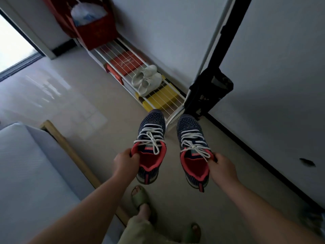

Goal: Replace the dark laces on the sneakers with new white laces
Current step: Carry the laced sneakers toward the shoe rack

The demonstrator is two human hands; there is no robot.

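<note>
Shoe rack [173, 98]: far, against the wall, toes pointing toward it.
Left sneaker [151, 147]: airborne, long axis near-to-far; left hand [125, 163] pinches the collar's left edge.
Right sneaker [193, 152]: airborne, parallel; right hand [222, 168] pinches the collar's right edge.
White laces [149, 140]: threaded, tied.

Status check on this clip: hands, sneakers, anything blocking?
Left hand grips left sneaker at collar; right hand grips right sneaker. Both carry white laces, tied, held off the floor. Shoe rack ahead, nothing blocking.
</note>
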